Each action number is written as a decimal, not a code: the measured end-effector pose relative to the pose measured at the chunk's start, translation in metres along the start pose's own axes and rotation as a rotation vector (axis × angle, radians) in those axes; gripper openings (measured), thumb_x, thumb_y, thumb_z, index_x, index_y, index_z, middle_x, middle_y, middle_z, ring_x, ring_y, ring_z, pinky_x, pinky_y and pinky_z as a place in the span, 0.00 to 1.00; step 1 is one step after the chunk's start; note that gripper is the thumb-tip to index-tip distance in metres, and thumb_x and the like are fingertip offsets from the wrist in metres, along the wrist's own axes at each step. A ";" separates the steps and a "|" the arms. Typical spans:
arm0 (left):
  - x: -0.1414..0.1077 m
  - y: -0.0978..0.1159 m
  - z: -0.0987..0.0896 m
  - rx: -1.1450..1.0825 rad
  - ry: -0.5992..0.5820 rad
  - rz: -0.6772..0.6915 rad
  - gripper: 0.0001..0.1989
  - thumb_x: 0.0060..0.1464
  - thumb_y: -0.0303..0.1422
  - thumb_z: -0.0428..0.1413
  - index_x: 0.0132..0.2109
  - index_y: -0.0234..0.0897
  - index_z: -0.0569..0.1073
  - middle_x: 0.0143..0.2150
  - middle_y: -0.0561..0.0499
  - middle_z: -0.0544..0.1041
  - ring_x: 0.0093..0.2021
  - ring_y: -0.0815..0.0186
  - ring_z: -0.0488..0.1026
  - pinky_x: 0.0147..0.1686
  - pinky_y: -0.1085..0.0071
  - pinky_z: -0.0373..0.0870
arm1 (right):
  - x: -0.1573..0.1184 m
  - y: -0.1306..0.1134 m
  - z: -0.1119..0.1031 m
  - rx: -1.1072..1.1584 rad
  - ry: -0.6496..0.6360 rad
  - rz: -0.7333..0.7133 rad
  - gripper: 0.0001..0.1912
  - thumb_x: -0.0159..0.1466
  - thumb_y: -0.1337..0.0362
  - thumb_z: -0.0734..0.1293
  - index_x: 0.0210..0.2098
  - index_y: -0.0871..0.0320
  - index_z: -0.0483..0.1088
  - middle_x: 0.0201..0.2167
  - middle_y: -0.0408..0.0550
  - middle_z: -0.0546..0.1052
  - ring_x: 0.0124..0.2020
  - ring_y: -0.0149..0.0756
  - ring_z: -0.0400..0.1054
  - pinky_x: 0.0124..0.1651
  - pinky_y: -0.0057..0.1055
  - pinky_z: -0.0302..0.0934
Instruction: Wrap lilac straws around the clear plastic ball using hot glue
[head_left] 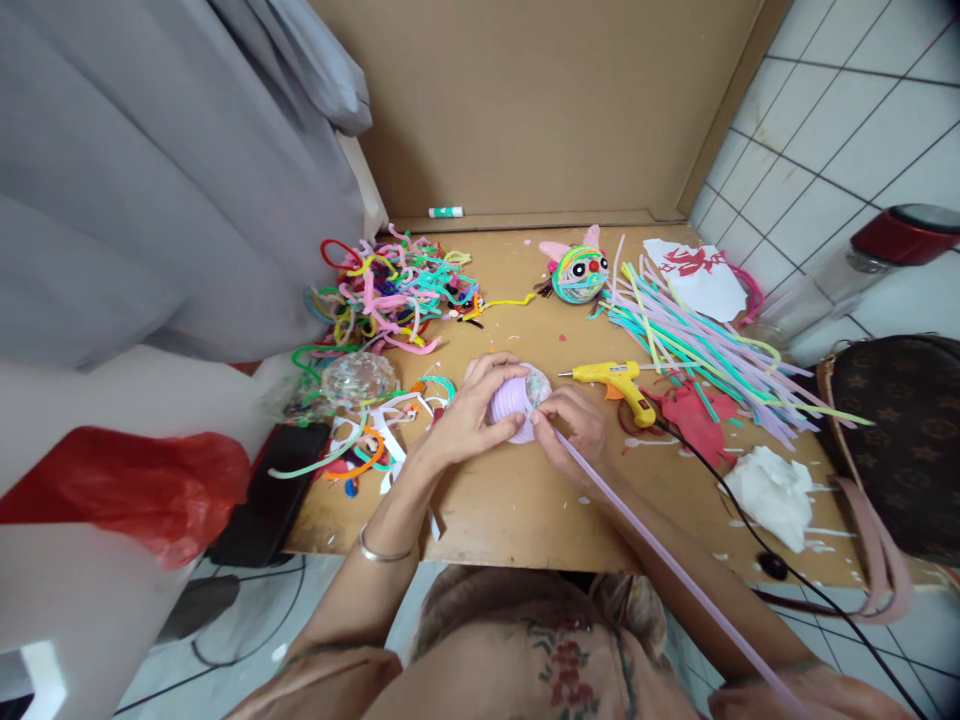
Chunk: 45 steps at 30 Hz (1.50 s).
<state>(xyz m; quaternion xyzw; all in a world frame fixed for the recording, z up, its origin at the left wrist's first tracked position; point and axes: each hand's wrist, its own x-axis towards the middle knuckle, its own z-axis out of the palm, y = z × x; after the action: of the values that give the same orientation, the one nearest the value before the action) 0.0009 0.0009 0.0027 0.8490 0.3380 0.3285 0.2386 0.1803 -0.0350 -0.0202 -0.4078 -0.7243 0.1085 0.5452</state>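
Note:
My left hand [480,410] curls around a small round ball [512,402] partly wrapped in rows of lilac pipe cleaner. The ball's right end shows a clear, patterned surface without wrapping. My right hand [574,430] pinches a long lilac pipe cleaner [637,515] against the ball's right side. From those fingers the strip runs down to the right across my forearm. Just beyond my right hand lies a yellow hot glue gun [619,385], its nozzle pointing left toward the ball.
Tangled colourful pipe cleaners [397,290] and a clear faceted ball [360,380] lie left. A decorated animal-face ball [577,268] sits at the back. Straight pipe cleaners [712,340], crumpled tissue [772,492], a brown handbag [892,440] and the glue gun's cord [724,487] are right.

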 end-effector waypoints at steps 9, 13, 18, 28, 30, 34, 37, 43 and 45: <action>0.002 0.005 0.000 0.012 0.072 0.046 0.20 0.53 0.34 0.57 0.54 0.38 0.65 0.54 0.42 0.70 0.56 0.56 0.66 0.58 0.55 0.62 | 0.000 0.002 0.001 0.027 0.003 0.025 0.08 0.60 0.70 0.62 0.25 0.55 0.64 0.23 0.42 0.68 0.27 0.32 0.63 0.32 0.31 0.57; 0.003 0.006 -0.001 -0.004 0.078 0.032 0.16 0.53 0.34 0.58 0.49 0.39 0.66 0.55 0.42 0.70 0.57 0.56 0.67 0.58 0.55 0.63 | 0.000 0.003 0.001 0.031 0.024 0.033 0.08 0.61 0.69 0.63 0.25 0.54 0.63 0.23 0.41 0.67 0.26 0.32 0.62 0.32 0.32 0.58; 0.003 0.006 -0.001 -0.016 0.068 0.029 0.18 0.54 0.34 0.58 0.51 0.38 0.65 0.55 0.41 0.71 0.57 0.56 0.67 0.58 0.55 0.64 | 0.001 0.003 0.001 0.040 0.024 0.035 0.08 0.60 0.69 0.63 0.25 0.54 0.63 0.23 0.41 0.67 0.26 0.32 0.62 0.31 0.31 0.57; 0.002 0.008 -0.003 -0.005 0.050 0.036 0.15 0.57 0.35 0.57 0.50 0.36 0.69 0.57 0.39 0.70 0.59 0.56 0.66 0.59 0.55 0.63 | 0.000 0.005 0.002 0.037 0.045 0.028 0.08 0.60 0.69 0.63 0.25 0.55 0.64 0.23 0.41 0.67 0.26 0.31 0.62 0.32 0.31 0.57; 0.002 0.007 -0.003 -0.005 0.045 0.038 0.15 0.57 0.36 0.56 0.50 0.36 0.69 0.58 0.39 0.70 0.59 0.56 0.66 0.59 0.54 0.63 | 0.000 0.005 0.001 0.026 0.045 0.017 0.08 0.60 0.70 0.63 0.25 0.55 0.64 0.23 0.41 0.67 0.26 0.31 0.62 0.32 0.31 0.57; 0.001 0.006 -0.003 -0.006 0.039 0.050 0.15 0.58 0.36 0.56 0.50 0.35 0.70 0.58 0.39 0.70 0.59 0.55 0.66 0.60 0.55 0.62 | 0.002 0.003 0.000 0.013 0.025 0.033 0.08 0.60 0.70 0.63 0.25 0.55 0.64 0.23 0.41 0.67 0.26 0.31 0.62 0.32 0.31 0.58; 0.001 0.006 -0.002 0.004 0.042 0.053 0.14 0.58 0.37 0.55 0.50 0.36 0.71 0.57 0.39 0.70 0.59 0.55 0.67 0.60 0.55 0.63 | 0.002 0.002 -0.001 0.008 0.021 0.032 0.08 0.60 0.69 0.63 0.25 0.55 0.64 0.23 0.41 0.67 0.26 0.31 0.62 0.31 0.31 0.58; 0.001 0.005 -0.001 0.027 0.038 0.070 0.19 0.56 0.42 0.58 0.51 0.38 0.70 0.58 0.38 0.69 0.60 0.53 0.66 0.59 0.53 0.63 | 0.004 0.001 -0.002 -0.012 0.032 0.020 0.08 0.60 0.69 0.63 0.24 0.55 0.64 0.22 0.40 0.66 0.25 0.31 0.62 0.31 0.30 0.57; 0.001 0.003 0.000 0.023 0.039 0.076 0.21 0.55 0.43 0.59 0.51 0.38 0.70 0.58 0.38 0.69 0.60 0.52 0.66 0.59 0.53 0.63 | 0.004 0.001 -0.001 -0.022 0.040 0.023 0.08 0.60 0.69 0.63 0.24 0.55 0.64 0.22 0.40 0.66 0.25 0.31 0.62 0.31 0.30 0.57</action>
<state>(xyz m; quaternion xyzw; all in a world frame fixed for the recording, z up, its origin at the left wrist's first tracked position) 0.0030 -0.0002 0.0053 0.8574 0.3140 0.3498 0.2094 0.1815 -0.0318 -0.0178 -0.4244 -0.7096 0.0985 0.5537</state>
